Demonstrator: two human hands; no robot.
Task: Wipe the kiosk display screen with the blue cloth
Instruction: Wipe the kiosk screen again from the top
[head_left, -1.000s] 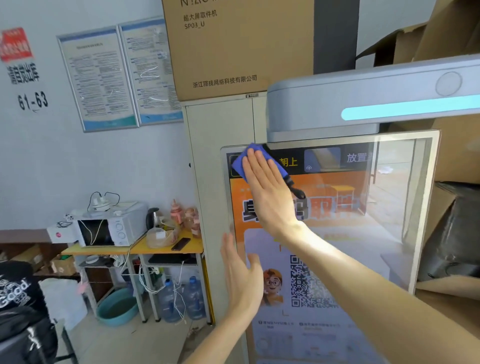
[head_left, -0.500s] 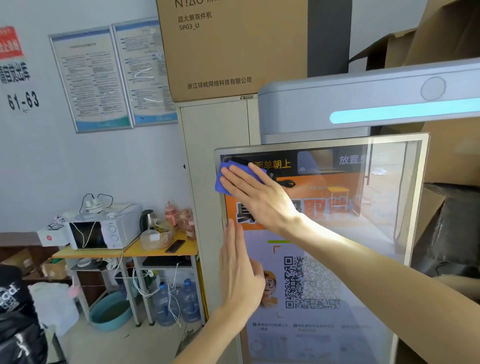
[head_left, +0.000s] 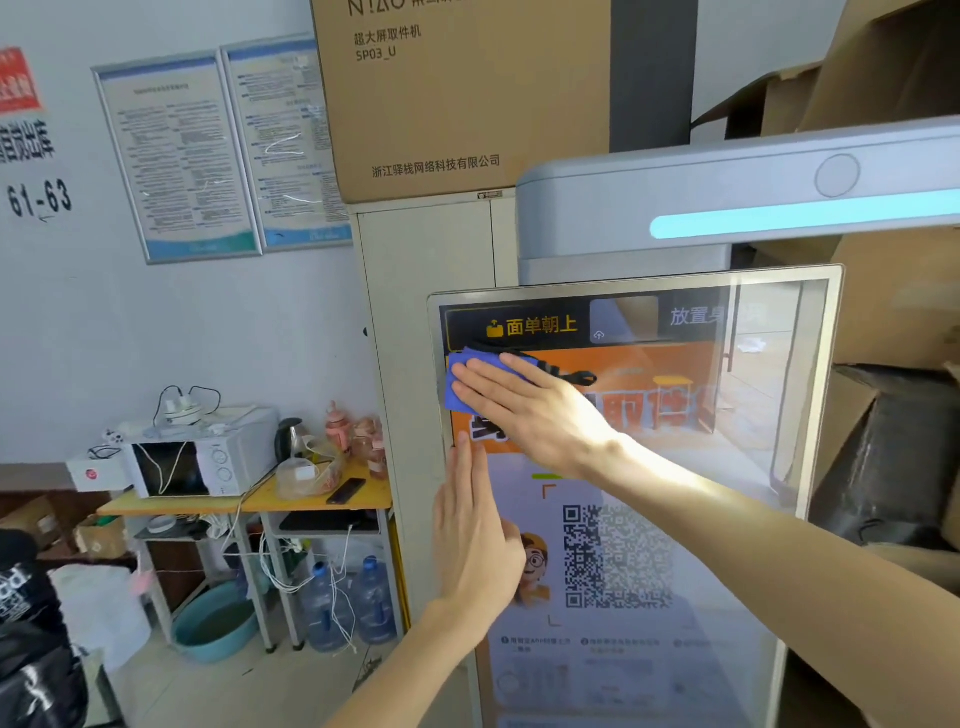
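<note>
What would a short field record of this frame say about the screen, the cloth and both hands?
screen: upright kiosk display, lit, showing a QR code
cloth: blue, flat on the screen's upper left
right hand: fingers straight, pressing the cloth to the glass
left hand: flat, fingers up, at the screen's left edge below the cloth
background: microwave on a yellow table

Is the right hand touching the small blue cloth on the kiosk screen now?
Touching. The head view shows the right hand with straight fingers lying flat over the small blue cloth, pressing it on the kiosk display screen.
</note>
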